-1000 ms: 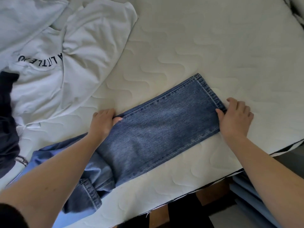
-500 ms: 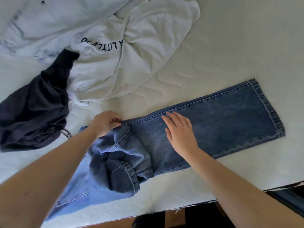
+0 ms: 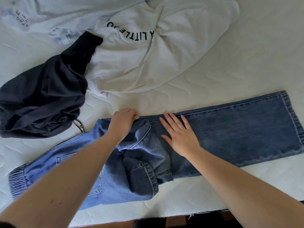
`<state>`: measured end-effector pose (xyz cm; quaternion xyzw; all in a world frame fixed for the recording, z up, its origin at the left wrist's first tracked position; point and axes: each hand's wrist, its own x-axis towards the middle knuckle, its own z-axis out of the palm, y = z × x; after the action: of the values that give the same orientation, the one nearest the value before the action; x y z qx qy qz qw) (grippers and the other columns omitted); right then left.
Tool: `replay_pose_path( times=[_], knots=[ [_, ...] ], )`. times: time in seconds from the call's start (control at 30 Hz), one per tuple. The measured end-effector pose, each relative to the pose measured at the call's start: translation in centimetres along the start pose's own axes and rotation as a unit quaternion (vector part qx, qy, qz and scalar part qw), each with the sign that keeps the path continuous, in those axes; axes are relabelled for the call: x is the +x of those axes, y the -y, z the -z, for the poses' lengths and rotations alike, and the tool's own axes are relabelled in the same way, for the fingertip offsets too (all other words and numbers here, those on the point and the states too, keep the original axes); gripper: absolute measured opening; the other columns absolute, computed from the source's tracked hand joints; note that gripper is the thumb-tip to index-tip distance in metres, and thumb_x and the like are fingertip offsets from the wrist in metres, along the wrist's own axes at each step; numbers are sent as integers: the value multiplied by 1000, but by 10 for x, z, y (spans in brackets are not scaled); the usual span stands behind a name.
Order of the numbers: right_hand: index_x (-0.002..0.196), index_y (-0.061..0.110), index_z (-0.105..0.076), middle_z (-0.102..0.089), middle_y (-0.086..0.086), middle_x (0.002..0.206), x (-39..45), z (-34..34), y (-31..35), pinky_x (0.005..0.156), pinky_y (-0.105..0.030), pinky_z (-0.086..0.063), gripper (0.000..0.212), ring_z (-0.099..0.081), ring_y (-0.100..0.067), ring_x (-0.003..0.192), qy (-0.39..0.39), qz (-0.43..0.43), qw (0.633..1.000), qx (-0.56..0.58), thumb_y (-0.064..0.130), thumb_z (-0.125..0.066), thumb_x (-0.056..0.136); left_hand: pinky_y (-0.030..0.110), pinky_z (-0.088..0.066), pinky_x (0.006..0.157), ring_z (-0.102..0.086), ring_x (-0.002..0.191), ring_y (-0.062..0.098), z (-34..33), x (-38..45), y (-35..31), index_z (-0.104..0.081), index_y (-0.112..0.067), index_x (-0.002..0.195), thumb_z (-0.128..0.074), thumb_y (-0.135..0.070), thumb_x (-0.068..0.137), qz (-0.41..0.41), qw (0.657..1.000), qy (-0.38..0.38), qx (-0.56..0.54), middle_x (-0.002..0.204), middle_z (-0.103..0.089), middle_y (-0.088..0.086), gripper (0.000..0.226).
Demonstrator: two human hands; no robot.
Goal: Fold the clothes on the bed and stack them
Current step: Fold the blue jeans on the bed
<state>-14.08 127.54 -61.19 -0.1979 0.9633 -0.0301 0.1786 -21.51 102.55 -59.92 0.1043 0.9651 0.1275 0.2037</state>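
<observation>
Task is early: nothing folded through, no stack anywhere in view.

White quilted mattress of the bed (image 3: pixel 230 71) carries everything; clothes lie loose on it, all beyond or beside the hands.

White crumpled sweatshirt w/ black curved lettering (image 3: pixel 148 55) sits beyond both hands, unfolded, bunched at the middle. Untouched.

Dark-blue denim jeans (image 3: pixel 238 129) are the item in hand. Legs lie flat and aligned, stretching away to the right of the right hand, hem at the far right end. Waist/seat end is rumpled into a lump between the two forearms, so only the leg part is smoothed.

Light-blue denim trousers w/ elastic cuff (image 3: pixel 57 162) lie under the left forearm, partly beneath the dark jeans' bunched end. Unfolded.

Navy crumpled garment (image 3: pixel 41 96) lies left of and beyond the left hand, well apart from it, in a heap. Pale-blue printed cloth (image 3: pixel 32 17) at the far left top, also loose.

Left hand (image 3: pixel 122 124) has fingers curled, gripping the far edge of the dark jeans near the crotch. Right hand (image 3: pixel 180 135) lies flat, fingers straight and spread, pressing the jeans just beside the left.

Left to do, in my view: flatten seat, fold jeans, then approx. four more items, then stack.
</observation>
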Motion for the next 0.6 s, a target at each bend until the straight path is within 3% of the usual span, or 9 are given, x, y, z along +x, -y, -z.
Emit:
replay_pose_path(
  times=[0.1,0.23,0.33,0.4,0.5,0.57,0.6],
  knots=[
    [156,22,-3,2,0,163,0,-2,-25,122,-44,-1,70,2,-15,150,5,-68,998,6,61,-10,99,35,-26,73,-54,87,30,-4,-2,-1,-56,-15,96,-42,-34,102,6,1000,-8,25,91,-57,3,24],
    [155,20,6,8,0,163,-6,4,-54,121,-44,2,72,9,-16,150,9,-141,990,7,62,-5,98,40,-34,79,-53,92,31,-3,-8,-6,-56,-13,99,-43,-34,102,30,997,-31,59,98,-58,6,25],
    [155,13,-10,-7,-5,163,-11,22,-37,122,-45,-4,67,-5,-20,150,-23,-161,986,39,52,-18,102,44,-40,81,-52,92,34,10,-19,-9,-59,-7,102,-50,-24,100,57,994,-92,1,100,-59,12,19],
    [148,11,-34,-33,-9,155,-22,37,-5,117,-48,-23,55,-28,-25,144,-83,-121,984,100,41,-36,102,44,-41,80,-53,89,33,21,-32,-8,-60,-6,99,-52,-20,99,57,991,-119,-35,96,-59,12,16],
    [109,14,-61,-61,-3,107,-51,48,60,85,-43,-48,25,-58,-24,101,-161,-25,965,207,28,-46,95,42,-45,75,-53,73,21,31,-61,-3,-58,-13,89,-48,-27,100,112,980,-134,-97,76,-58,1,20],
    [93,16,-62,-60,1,85,-67,49,102,69,-42,-48,22,-56,-22,79,-118,10,958,261,30,-46,94,36,-45,68,-55,68,13,31,-85,3,-57,-19,86,-48,-36,99,170,966,-109,-159,70,-56,-6,23],
    [96,16,-63,-61,0,86,-74,47,121,69,-41,-49,27,-57,-23,79,-80,12,964,255,36,-46,95,35,-46,70,-59,76,15,28,-98,6,-58,-21,90,-50,-40,97,187,963,-87,-172,77,-59,-6,22]
  ],
)
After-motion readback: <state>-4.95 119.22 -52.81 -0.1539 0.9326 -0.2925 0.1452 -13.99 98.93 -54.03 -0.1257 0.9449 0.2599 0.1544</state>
